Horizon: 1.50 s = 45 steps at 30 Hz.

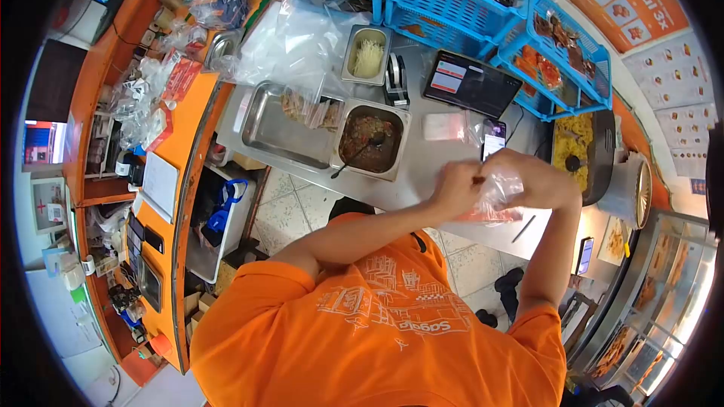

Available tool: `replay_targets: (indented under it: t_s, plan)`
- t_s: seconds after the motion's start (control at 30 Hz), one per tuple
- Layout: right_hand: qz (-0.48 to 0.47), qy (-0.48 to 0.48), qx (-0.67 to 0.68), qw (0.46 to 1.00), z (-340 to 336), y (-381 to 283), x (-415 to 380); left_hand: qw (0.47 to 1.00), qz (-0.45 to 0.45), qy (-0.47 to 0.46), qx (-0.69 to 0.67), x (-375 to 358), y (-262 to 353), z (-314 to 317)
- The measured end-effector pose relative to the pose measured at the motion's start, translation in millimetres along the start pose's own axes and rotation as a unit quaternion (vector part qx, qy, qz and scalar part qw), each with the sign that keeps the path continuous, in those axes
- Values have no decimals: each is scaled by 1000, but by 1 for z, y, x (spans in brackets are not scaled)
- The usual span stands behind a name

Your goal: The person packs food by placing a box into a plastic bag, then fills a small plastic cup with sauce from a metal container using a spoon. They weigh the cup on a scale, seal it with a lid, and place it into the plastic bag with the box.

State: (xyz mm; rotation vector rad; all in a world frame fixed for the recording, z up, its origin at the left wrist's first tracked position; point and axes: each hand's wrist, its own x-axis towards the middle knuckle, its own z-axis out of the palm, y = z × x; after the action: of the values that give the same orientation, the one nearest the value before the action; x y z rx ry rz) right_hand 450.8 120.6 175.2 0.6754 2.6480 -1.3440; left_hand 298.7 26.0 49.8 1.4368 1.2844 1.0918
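Note:
My left hand and my right hand meet over the steel counter. Both grip a small clear plastic bag with something orange-red at its bottom. The left fingers pinch the bag's top edge while the right hand closes around its other side. Just beyond the hands lies a phone with a lit screen. Further left, a steel tray of brown filling has a spoon resting in it.
A larger steel tray holds small bags. Behind stand a tin of shredded cheese, a tape dispenser and a tablet. Blue baskets line the back. A pan of yellow food sits at right.

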Motion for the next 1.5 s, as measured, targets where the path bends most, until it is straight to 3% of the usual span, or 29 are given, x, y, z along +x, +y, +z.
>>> replay_targets:
  t_s: [0.03, 0.07, 0.13, 0.17, 0.23, 0.27, 0.3, 0.37, 0.4, 0.43, 0.47, 0.5, 0.53, 0.6, 0.73, 0.8, 0.93, 1.0, 1.07, 1.13, 1.17, 1.2, 1.3, 1.37, 1.47, 1.5]
  plan:
    - [25, -7, 2, 1000, -10, 9, 21, 992, -115, -47, -17, -12, -6, -1]
    - [49, -13, 5, 999, -18, 19, 49, 992, -117, -46, -17, -22, -21, 7]
    - [27, 145, -26, 989, -15, 35, 142, 965, -211, -78, -138, -38, -55, 27]
    - [73, 177, 24, 981, -9, 37, 188, 964, -215, -78, -137, -39, -69, 26]
    - [41, 249, -181, 951, 15, 70, 280, 986, -76, -145, -10, -33, -87, 19]
    - [94, 251, -187, 945, 25, 81, 317, 966, -56, -230, 107, -23, -75, 2]
    - [148, 251, -193, 937, 35, 89, 350, 964, -55, -235, 108, -23, -84, 3]
    - [199, 210, -170, 942, 48, 107, 401, 977, 185, -75, 70, -29, -107, 16]
    - [211, 226, -161, 937, 53, 110, 412, 977, -2, -208, -48, -26, -82, -7]
    - [224, 240, -153, 932, 59, 113, 419, 974, 1, -222, -54, -31, -100, 7]
    - [233, 241, -159, 929, 62, 118, 428, 958, -63, -170, -221, -43, -135, 29]
    - [240, 240, -163, 926, 63, 116, 430, 910, -131, -111, -377, -47, -133, 29]
    - [222, 244, -193, 924, 64, 115, 428, 908, -134, -118, -379, -48, -133, 28]
    - [229, 246, -183, 924, 57, 108, 424, 981, -8, -172, -90, -41, -123, 14]
    - [202, 235, -161, 937, 50, 99, 414, 978, -8, -194, -70, -30, -101, 0]
    - [186, 250, -145, 939, 44, 93, 406, 987, 66, -147, -19, -26, -87, -4]
    - [179, 238, -148, 943, 51, 91, 407, 980, 72, -181, -46, -50, -143, 25]
    - [173, 252, -141, 942, 48, 86, 404, 971, -73, -135, -186, -61, -166, 34]
    - [133, 337, -70, 930, 48, 79, 397, 965, -90, -171, -177, -63, -174, 31]
    - [132, 351, -52, 926, 43, 74, 385, 958, -114, -197, -177, -61, -148, 18]
    - [126, 368, -39, 920, 37, 73, 378, 983, -7, -184, -27, -49, -98, 2]
    - [114, 380, -44, 917, 31, 74, 369, 973, 104, -164, 124, -41, -68, -5]
    - [120, 371, -65, 918, 25, 90, 361, 981, 85, -147, 89, -41, -76, 1]
    - [114, 417, -53, 900, 34, 94, 363, 980, 114, -134, 93, -48, -109, 10]
    - [104, 383, -84, 914, 51, 86, 356, 973, 136, -141, 119, -53, -132, 10]
    - [113, 329, -139, 927, 57, 86, 359, 969, 129, -155, 140, -54, -132, 9]
